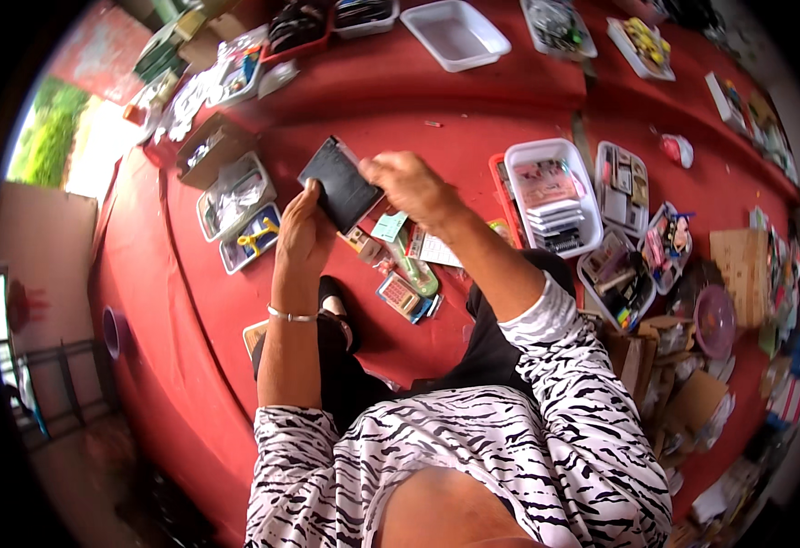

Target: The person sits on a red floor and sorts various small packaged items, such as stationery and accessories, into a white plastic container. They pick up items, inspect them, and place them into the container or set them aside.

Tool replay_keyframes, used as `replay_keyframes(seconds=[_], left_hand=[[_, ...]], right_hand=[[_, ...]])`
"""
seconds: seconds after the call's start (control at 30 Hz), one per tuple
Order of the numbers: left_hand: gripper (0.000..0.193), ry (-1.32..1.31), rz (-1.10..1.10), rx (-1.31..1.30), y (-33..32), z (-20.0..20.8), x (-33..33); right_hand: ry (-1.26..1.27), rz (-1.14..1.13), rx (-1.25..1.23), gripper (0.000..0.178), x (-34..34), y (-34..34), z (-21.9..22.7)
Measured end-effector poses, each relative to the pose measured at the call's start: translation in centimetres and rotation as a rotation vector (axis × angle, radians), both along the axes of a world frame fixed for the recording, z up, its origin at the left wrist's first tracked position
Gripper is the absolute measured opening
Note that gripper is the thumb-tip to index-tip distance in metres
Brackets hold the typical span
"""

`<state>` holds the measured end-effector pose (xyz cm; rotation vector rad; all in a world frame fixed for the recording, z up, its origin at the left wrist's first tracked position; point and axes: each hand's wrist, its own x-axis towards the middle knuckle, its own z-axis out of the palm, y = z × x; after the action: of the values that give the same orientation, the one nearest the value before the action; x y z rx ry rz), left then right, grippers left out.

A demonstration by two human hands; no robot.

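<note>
A dark, flat rectangular case (340, 187) with a pale edge, perhaps a notebook, is held up tilted in front of me. My left hand (301, 228) grips its lower left side, thumb over the front face. At its right edge is my right hand (413, 190), fingers curled in a pinch and slightly blurred. Below the case, on the red floor covering, lie a pale green card (389, 226), a white card with writing (438, 251), a green packaged item (415, 274) and a packaged calculator (400, 294).
To my right stand a white tray of packets (592, 224) and several smaller bins. On my left are an open cardboard box (212, 151) and a tray with yellow-handled scissors (255, 236). A white tray (455, 35) sits on the far ledge. A purple basin (715, 321) leans at right.
</note>
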<state>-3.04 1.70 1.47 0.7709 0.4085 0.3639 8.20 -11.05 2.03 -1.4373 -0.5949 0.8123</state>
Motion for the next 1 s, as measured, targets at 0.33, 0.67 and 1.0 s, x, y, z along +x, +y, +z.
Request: replay_keyframes(seconds=[0.33,0.67,1.0], left_hand=[[0.027,-0.128,-0.658,-0.648,-0.7,0.2,-0.6],[0.044,0.144,-0.518,-0.301,0.4,-2.2,-1.5],[0.031,0.35,-0.394,-0.098,0.8,-5.7,-0.8]], right_hand=[[-0.636,0.016,0.363,0.034,1.5,-0.9,2.7],[-1.364,-0.018,-0.134,0.009,1.9,-4.9,4.0],[-0.917,-0.683,-0.549,0.02,8.2,-35.2,-6.9]])
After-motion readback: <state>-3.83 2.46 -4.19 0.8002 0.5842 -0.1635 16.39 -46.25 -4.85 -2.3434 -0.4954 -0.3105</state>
